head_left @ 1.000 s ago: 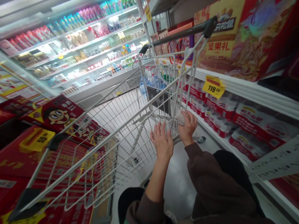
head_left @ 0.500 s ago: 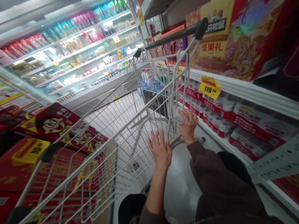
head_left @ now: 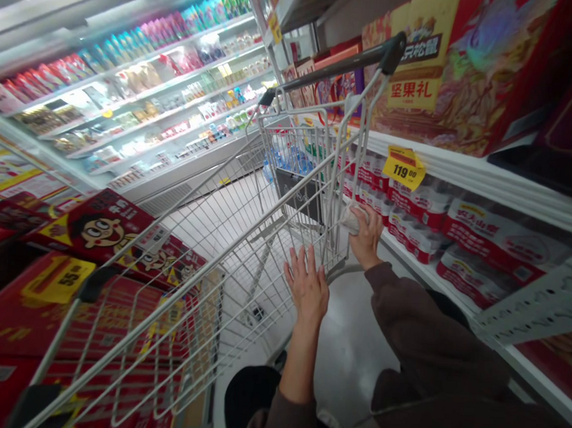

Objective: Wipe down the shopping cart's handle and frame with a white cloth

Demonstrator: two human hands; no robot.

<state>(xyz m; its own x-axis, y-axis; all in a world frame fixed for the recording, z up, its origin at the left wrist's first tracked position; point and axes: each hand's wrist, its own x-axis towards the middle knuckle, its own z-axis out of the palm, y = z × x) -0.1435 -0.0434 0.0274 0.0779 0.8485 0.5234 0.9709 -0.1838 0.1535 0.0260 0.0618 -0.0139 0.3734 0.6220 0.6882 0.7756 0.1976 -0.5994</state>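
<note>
A metal wire shopping cart (head_left: pixel 246 237) stands tilted across my view, its dark handle (head_left: pixel 341 67) at the far end. My left hand (head_left: pixel 306 285) lies against the cart's side wires with its fingers spread and holds nothing. Close to the cart's rear upright, my right hand (head_left: pixel 367 234) is closed around a crumpled whitish cloth (head_left: pixel 350 218). The cloth sits against or right beside the frame; I cannot tell which. A dark panel (head_left: pixel 299 194) is fixed at the cart's handle end.
Shelves at right hold red gift boxes (head_left: pixel 466 76), packs of bottled water (head_left: pixel 419 237) and a yellow price tag (head_left: pixel 404 168). Stacked red boxes (head_left: pixel 16 315) stand at left behind the cart. A lit chiller shelf (head_left: pixel 143 98) runs along the back. Pale floor (head_left: pixel 351 332) shows below.
My right hand has shifted slightly right and up with the cloth, beside the cart's upright. My left hand stays almost where it was. The view has moved a little.
</note>
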